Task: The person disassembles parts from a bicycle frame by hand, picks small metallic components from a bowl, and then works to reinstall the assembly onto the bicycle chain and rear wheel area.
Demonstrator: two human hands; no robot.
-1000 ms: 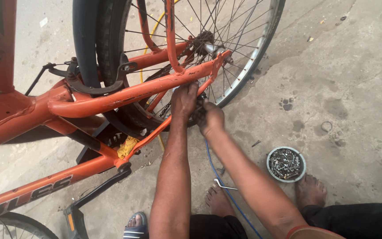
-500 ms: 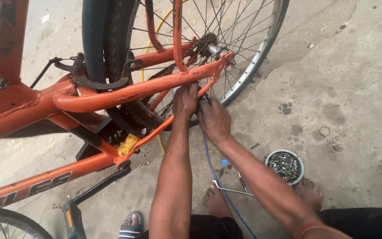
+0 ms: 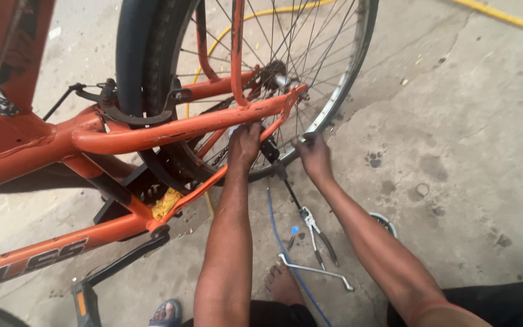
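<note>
Left hand (image 3: 244, 142): closed round the orange frame stay (image 3: 213, 124), just beside the rear wheel (image 3: 286, 72).
Right hand (image 3: 315, 156): fingers curled at the wheel rim; grip unclear.
Risk: wheel turning could pinch fingers in the spokes.
Floor (image 3: 467, 139): pliers (image 3: 319, 233) and bent wrench (image 3: 316, 271) near the bare foot (image 3: 284, 284); stepping hazard.

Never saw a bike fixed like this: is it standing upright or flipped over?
Flipped over. The rear wheel rises toward the camera, the orange frame lies low and a pedal rests near the floor. Both hands work at it.
</note>
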